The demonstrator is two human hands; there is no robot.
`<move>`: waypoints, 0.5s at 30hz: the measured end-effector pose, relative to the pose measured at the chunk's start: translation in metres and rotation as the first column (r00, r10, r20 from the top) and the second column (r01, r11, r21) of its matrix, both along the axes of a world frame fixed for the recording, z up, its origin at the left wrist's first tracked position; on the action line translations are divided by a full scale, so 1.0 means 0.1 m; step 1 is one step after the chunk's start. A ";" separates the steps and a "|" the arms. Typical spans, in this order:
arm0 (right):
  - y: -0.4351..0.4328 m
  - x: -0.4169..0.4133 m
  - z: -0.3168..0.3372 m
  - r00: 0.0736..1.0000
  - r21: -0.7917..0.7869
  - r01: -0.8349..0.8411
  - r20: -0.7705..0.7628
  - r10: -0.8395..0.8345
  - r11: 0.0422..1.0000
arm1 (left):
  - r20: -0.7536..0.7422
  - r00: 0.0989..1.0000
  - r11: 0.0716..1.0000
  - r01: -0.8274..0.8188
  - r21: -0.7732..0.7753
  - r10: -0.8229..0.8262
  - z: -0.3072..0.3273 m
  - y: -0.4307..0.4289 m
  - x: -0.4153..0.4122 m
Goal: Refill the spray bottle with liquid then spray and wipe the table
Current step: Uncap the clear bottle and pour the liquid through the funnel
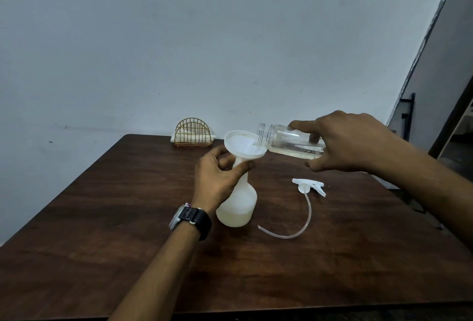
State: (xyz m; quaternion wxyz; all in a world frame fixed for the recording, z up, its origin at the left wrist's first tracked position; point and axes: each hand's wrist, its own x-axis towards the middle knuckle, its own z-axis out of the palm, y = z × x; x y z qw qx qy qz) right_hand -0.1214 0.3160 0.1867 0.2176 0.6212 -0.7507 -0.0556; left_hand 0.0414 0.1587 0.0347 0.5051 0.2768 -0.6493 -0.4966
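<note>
One spray bottle (240, 205) in left hand (217, 177), jar (289, 141) in right hand (353, 141)

dark wood grain on the table (332, 256), smooth, with a soft sheen where the light catches it. the spray bottle (239, 208) is frosted, translucent white plastic, matt all over. the funnel (239, 141) is opaque white plastic, smooth. the clear bottle (284, 141) is see-through and glossy, ridged with threads at the mouth; glass or plastic, can't tell. trigger head (308, 185), white plastic, and its tube (307, 215) a translucent plastic. the napkin holder (193, 128) is shiny gold-toned metal wire, with white paper napkins (189, 138) inside. watch strap (202, 220), dark and matt. the wall (179, 39), matt paint, scuffed.
</note>
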 end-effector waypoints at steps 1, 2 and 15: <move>0.00 0.00 0.00 1.000 -0.002 -0.002 0.000 0.002 1.000 | -0.001 1.000 1.000 -0.001 -0.001 0.001 0.00 0.01 0.00; 0.00 -0.01 0.00 1.000 -0.003 -0.003 -0.002 0.003 1.000 | -0.002 1.000 1.000 -0.001 -0.003 0.001 0.01 0.02 0.00; -0.03 -0.04 0.00 1.000 -0.018 -0.006 -0.006 0.006 1.000 | -0.009 1.000 1.000 0.003 -0.004 -0.003 0.01 0.01 0.01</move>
